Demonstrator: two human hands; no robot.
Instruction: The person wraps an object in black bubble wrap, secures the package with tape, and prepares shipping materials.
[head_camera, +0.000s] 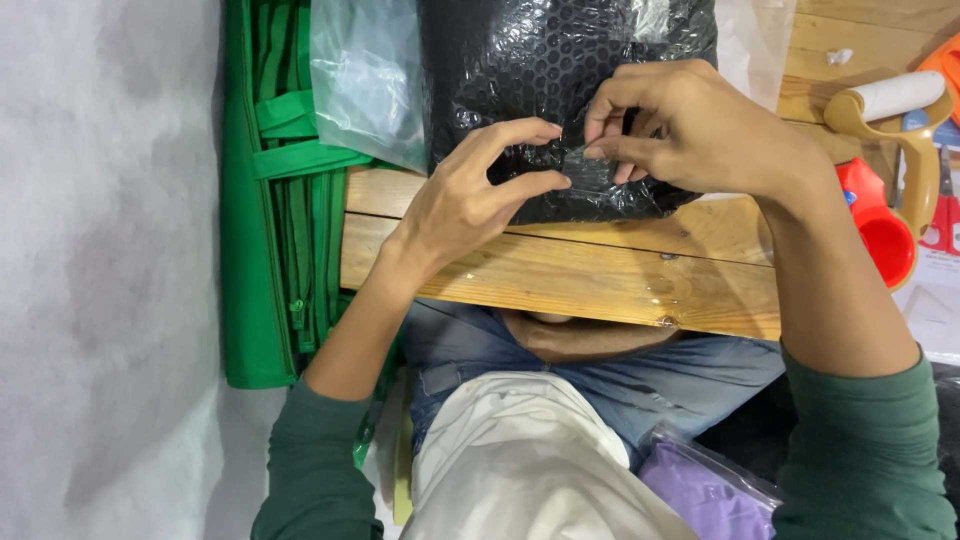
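A black item wrapped in bubble wrap (545, 70) lies on a wooden table (590, 275). My left hand (470, 195) presses on the near edge of the wrap, thumb and forefinger spread over it. My right hand (690, 125) pinches a small strip of clear tape (585, 160) against the wrap, close to the left fingertips. Both forearms wear dark green sleeves.
A clear plastic bag (365, 75) lies left of the wrapped item. A green fabric bag (275, 190) hangs beside the table's left edge. At right lie a yellow tape dispenser with a white roll (900, 105), a red object (878, 225) and scissors (942, 215). A purple packet (705, 495) rests near my lap.
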